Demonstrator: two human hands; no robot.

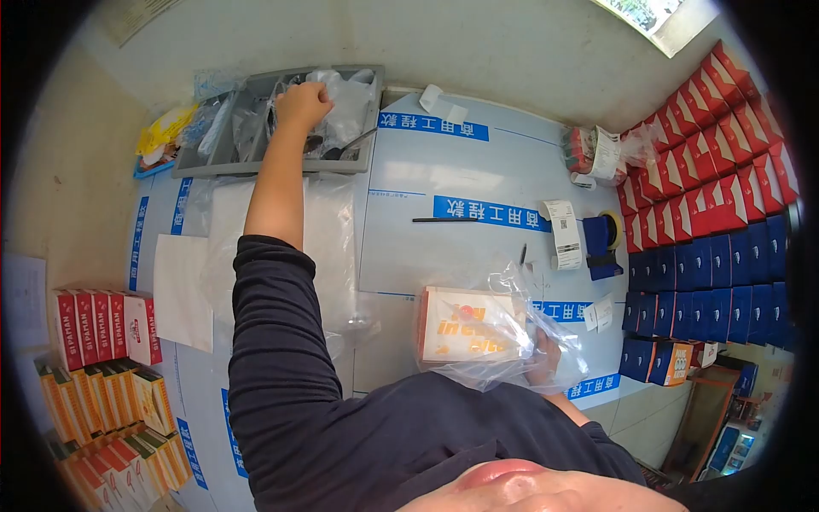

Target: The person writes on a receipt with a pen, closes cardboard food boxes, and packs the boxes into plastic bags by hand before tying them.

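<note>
My left hand (304,106) reaches over the grey divided tray (372,119) at the far side of the table. Its fingers are curled closed, and whatever they grip, if anything, is hidden. Crumpled clear plastic bags (348,107) lie in the compartment just right of it. Near my body, my right hand (543,358) is closed on a clear plastic bag (559,337), seen partly through the film. Inside that bag lies a white and orange box (471,322) with orange lettering, resting on the table close to my chest.
Flat clear plastic sheets (328,247) lie under my left arm, beside white paper (183,290). Rightward are a black stick (444,220), a printed slip (563,235) and a tape dispenser (601,247). Red boxes (682,183) and blue boxes (708,264) are stacked right; more cartons (102,324) stand left.
</note>
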